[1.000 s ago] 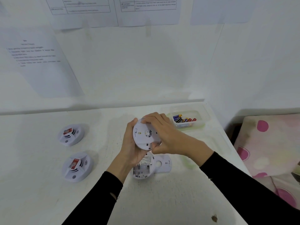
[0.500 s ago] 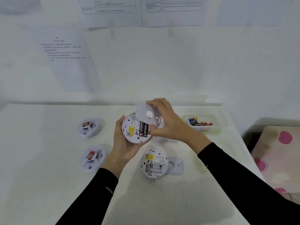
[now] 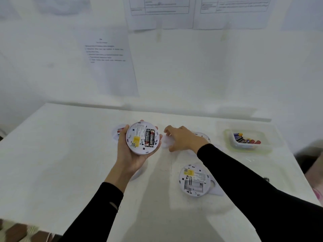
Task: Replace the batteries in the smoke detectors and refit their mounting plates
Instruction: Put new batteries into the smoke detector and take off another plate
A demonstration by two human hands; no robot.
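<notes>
while left fingers (image 3: 123, 133) grip detector (image 3: 137, 137) back-up (batteries (image 3: 150, 138) pointing away), right fingers (image 3: 169, 132) pinch plate (image 3: 166, 142).

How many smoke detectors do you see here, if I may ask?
4 detectors: one in the left hand, one behind that hand, one under its wrist, one open beside the right sleeve. A fifth may hide behind the right hand.

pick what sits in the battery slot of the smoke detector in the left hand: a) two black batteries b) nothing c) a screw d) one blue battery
a: two black batteries lie side by side in the open back of the smoke detector held by the left hand.
</notes>
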